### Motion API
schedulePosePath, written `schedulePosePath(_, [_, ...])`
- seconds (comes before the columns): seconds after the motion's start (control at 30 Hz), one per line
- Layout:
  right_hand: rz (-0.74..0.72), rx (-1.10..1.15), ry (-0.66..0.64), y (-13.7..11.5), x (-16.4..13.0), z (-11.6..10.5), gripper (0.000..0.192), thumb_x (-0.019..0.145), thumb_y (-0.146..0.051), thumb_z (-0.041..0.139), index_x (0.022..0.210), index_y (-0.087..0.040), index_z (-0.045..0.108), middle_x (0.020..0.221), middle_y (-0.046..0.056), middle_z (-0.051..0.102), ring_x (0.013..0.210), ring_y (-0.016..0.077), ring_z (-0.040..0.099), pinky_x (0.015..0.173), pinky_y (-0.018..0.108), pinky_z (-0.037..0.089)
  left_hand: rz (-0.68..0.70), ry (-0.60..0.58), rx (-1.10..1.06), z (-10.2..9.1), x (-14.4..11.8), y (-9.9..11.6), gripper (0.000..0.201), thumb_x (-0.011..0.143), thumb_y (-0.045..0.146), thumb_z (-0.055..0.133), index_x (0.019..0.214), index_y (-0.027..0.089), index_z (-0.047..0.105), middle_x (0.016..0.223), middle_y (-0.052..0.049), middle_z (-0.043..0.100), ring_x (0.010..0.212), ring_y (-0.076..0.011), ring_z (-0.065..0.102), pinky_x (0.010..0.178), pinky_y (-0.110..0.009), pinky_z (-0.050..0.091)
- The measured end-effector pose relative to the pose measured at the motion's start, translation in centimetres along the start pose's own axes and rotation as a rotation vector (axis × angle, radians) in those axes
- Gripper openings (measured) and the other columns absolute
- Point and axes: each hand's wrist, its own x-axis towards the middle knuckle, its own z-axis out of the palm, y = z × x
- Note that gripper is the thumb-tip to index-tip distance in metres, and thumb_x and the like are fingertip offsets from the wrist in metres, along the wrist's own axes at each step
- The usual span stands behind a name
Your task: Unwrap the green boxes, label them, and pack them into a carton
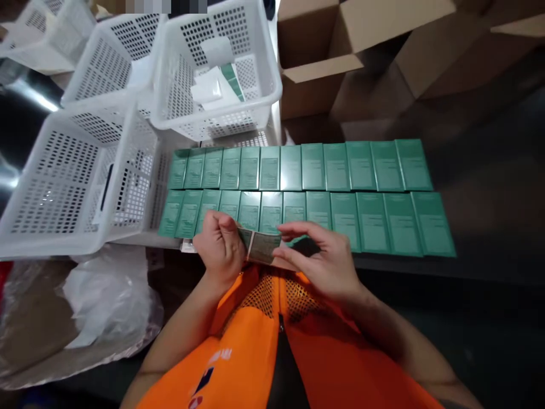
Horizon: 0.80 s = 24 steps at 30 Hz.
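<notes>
My left hand [223,245] is closed in a fist around one end of a small, flat, dark green bundle [264,247]. A thin pale band crosses the bundle; whether it is cards or labels I cannot tell. At its other end, the thumb and forefinger of my right hand [326,258] pinch the edge. Just beyond both hands, green boxes [313,166] lie side by side in two long rows on the table. Their faces carry pale print, too small to read. My hands hide parts of the front row [370,222].
White perforated baskets [55,241] stand to the left; the back one [272,94] holds white and green pieces. Open cardboard cartons [310,94] are at the back right. Below left, crumpled clear plastic [110,289] lies in a lined carton [25,318].
</notes>
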Motion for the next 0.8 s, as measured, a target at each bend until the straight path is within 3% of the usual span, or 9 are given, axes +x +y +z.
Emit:
schedulePosePath(0.13, [-0.114, -0.136, 0.082, 0.2, 0.1, 0.6, 0.01, 0.088, -0.019, 0.073, 0.095, -0.026, 0.072, 0.085, -0.002, 0.077, 0.078, 0.0167, 0.072, 0.078, 0.032, 0.057, 0.036, -0.013, 0.121, -0.4, 0.6, 0.5, 0.042, 0.103, 0.046, 0.041, 0.07, 0.021, 0.049, 0.051, 0.004, 0.05, 0.045, -0.0113, 0.048, 0.05, -0.025, 0.032])
schedulePosePath(0.33, [-0.528, -0.457, 0.306, 2.1, 0.4, 1.5, 0.023, 0.088, -0.007, 0.066, 0.104, -0.024, 0.069, 0.105, 0.006, 0.077, 0.096, 0.0227, 0.071, 0.083, 0.04, 0.053, 0.005, -0.053, 0.108, 0.0, 1.7, 1.4, 0.043, 0.102, 0.044, 0.043, 0.066, 0.022, 0.042, 0.051, 0.005, 0.044, 0.045, -0.0099, 0.042, 0.05, -0.025, 0.03])
schedulePosePath(0.53, [-0.667, -0.453, 0.345, 2.7, 0.7, 2.1, 0.023, 0.088, -0.004, 0.056, 0.103, -0.021, 0.061, 0.101, 0.005, 0.079, 0.095, 0.0171, 0.074, 0.086, 0.036, 0.055, -0.028, -0.092, 0.109, 0.7, 2.6, 2.3, 0.043, 0.097, 0.044, 0.043, 0.06, 0.023, 0.037, 0.048, 0.005, 0.037, 0.044, -0.0112, 0.038, 0.051, -0.026, 0.027])
schedulePosePath(0.7, [-0.687, -0.622, 0.385, 3.6, 0.3, 1.2, 0.017, 0.084, -0.019, 0.058, 0.089, -0.032, 0.068, 0.11, -0.007, 0.077, 0.098, 0.0185, 0.074, 0.091, 0.038, 0.061, -0.1, -0.163, 0.162, 1.6, 3.4, 2.4, 0.039, 0.091, 0.044, 0.045, 0.059, 0.023, 0.042, 0.044, 0.004, 0.041, 0.043, -0.0141, 0.041, 0.05, -0.026, 0.025])
schedulePosePath(0.8, [-0.87, -0.737, 0.337, 3.8, 0.3, -0.3, 0.014, 0.08, -0.031, 0.068, 0.074, -0.043, 0.072, 0.107, -0.02, 0.075, 0.092, 0.0149, 0.074, 0.093, 0.031, 0.06, -0.107, -0.217, 0.172, 2.3, 4.8, 2.1, 0.04, 0.09, 0.046, 0.045, 0.057, 0.023, 0.043, 0.044, 0.003, 0.042, 0.044, -0.0155, 0.043, 0.051, -0.026, 0.025])
